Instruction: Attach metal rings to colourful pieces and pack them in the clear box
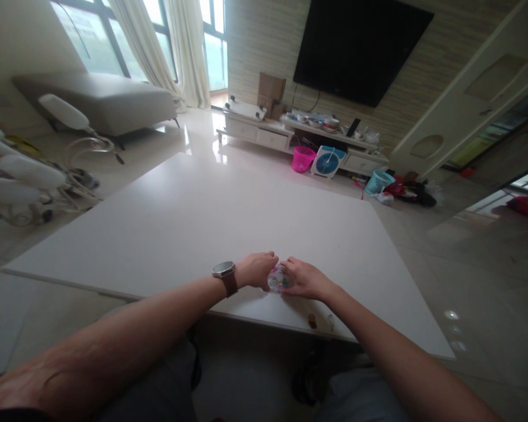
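Note:
Both my hands meet over the near part of a white table. Between them sits a small clear round object with coloured bits inside. My left hand, with a watch on its wrist, curls around the object's left side. On the right side my right hand grips it with bent fingers. Most of the object is hidden by my fingers, so I cannot tell what it is. Two tiny pieces, one dark and one pale, lie on the table by my right forearm.
A TV hangs over a low white cabinet at the far wall, with a pink basket, a small fan and a teal basket on the floor. A grey sofa stands at the far left. White-backed chairs stand left.

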Tool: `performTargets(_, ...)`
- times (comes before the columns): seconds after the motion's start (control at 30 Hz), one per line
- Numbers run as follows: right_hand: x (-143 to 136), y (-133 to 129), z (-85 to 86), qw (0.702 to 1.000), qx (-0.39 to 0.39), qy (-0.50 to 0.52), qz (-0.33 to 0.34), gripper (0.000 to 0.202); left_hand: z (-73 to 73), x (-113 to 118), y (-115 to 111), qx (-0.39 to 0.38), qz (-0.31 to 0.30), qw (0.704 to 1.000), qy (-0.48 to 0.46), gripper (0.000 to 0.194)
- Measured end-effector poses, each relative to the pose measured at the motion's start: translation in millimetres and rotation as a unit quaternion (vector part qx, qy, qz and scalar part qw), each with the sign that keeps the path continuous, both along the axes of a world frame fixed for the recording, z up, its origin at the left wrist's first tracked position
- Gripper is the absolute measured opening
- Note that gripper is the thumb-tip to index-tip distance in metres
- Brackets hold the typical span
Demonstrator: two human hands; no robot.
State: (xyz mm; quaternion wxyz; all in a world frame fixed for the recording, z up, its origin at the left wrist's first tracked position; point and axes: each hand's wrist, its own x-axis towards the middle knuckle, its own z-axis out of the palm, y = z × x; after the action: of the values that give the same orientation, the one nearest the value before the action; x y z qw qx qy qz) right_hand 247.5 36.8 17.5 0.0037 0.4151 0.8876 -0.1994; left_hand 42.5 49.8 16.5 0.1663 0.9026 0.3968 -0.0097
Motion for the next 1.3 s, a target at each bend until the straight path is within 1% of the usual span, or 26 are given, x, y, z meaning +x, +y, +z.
performTargets(0.13, 0.9, -3.1, 2.2, 1.000, 0.002, 0.004, -0.001, 0.049, 2.1, 3.2, -3.5, 0.005, 0.002, 1.000, 0.008, 0.051)
performTargets(0.27, 2.5, -4.6, 0.0, 1.000, 0.007, 0.003, -0.007, 0.051, 3.4, 5.4, -5.4, -0.006, 0.008, 1.000, 0.010, 0.054)
performTargets(0.47, 6.2, -3.0, -4.9, 1.000, 0.011, -0.001, -0.005, 0.051, -1.8, 5.3, -1.4, -0.001, 0.008, 1.000, 0.001, 0.055)
performTargets(0.6, 5.3, -4.4, -3.8, 0.999, 0.025, -0.025, -0.005, 0.050, -1.4, 5.0, 1.7, -0.009, -0.001, 1.000, 0.001, 0.051)
performTargets(0.7, 3.2, -6.4, -3.2, 0.999, 0.033, -0.033, -0.013, 0.050, -0.9, 5.8, 1.9, -0.011, 0.003, 1.000, 0.005, 0.051)
performTargets(0.97, 3.0, -7.5, -7.1, 1.000, 0.024, -0.003, -0.012, 0.056, -3.6, 7.7, -1.2, -0.001, 0.002, 1.000, 0.000, 0.050)
performTargets(1.1, 2.1, -8.0, -7.2, 1.000, 0.022, 0.003, -0.015, 0.054, -4.5, 8.4, -3.2, 0.017, -0.002, 1.000, -0.005, 0.047)
performTargets(1.3, 0.2, -9.7, -5.9, 1.000, 0.017, 0.003, -0.021, 0.059, -5.7, 10.3, -4.5, 0.026, -0.004, 1.000, -0.004, 0.051)
